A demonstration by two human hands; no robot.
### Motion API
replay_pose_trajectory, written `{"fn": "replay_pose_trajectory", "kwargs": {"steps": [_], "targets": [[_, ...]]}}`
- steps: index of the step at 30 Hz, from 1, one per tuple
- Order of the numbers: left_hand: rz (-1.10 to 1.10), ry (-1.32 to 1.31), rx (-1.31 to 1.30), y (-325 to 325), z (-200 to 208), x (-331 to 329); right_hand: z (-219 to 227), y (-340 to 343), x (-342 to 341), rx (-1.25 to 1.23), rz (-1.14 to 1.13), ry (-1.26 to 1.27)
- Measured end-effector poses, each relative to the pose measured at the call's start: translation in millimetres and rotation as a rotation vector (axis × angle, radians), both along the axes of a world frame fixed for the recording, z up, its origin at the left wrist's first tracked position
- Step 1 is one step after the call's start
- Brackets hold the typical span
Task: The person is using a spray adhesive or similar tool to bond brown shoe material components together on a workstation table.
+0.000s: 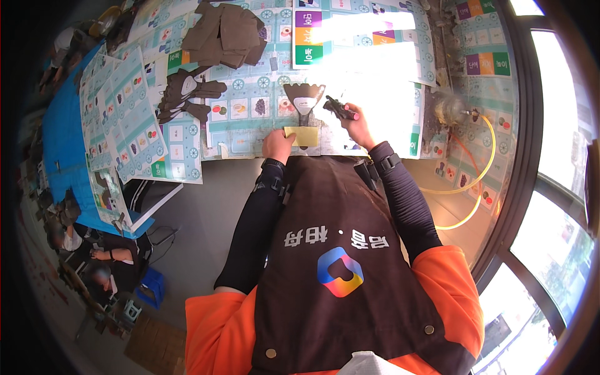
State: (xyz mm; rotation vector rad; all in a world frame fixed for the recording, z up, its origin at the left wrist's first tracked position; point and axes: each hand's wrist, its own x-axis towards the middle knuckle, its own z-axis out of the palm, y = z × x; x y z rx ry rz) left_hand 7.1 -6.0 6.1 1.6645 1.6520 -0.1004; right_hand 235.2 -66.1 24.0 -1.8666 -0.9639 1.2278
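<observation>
A brown fan-shaped piece (pixel 315 92) with a scalloped top and a pale patch lies flat on the paper-covered table in front of me. Across its narrow stem rests a small yellow card (pixel 306 135). My left hand (pixel 278 145) pinches the card's left edge, thumb on top. To the right of the fan shape, my right hand (pixel 361 128) is closed around a small dark tool (pixel 339 109) with a pink end, which looks like a brush; glare makes its kind uncertain. The tool is held above the table, apart from the brown piece.
A stack of brown cut pieces (pixel 224 36) lies at the far left of centre, with more brown pieces with pale patches (pixel 187 94) nearer. A clear container (pixel 451 110) and a yellow hose (pixel 494 140) are at right, by the window. People sit at far left beyond a blue surface (pixel 62 144).
</observation>
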Motion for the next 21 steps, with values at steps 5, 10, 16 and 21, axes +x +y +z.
{"fn": "replay_pose_trajectory", "kwargs": {"steps": [5, 10, 16, 21], "targets": [[-0.041, 0.009, -0.005, -1.2, -2.6, -1.5, -2.4, 4.0, -2.8, 0.147, -0.183, 0.089], [-0.024, -0.006, 0.046, -0.7, -4.1, -2.3, -7.4, 0.7, 8.7, 0.01, -0.132, -0.029], [-0.044, -0.001, 0.048, -0.1, -4.4, -3.1, -8.1, -5.3, -5.7, 0.024, -0.25, 0.098], [-0.026, -0.032, 0.042, -0.4, -6.8, -4.9, -12.8, -10.9, -5.0, 0.001, -0.167, 0.157]]}}
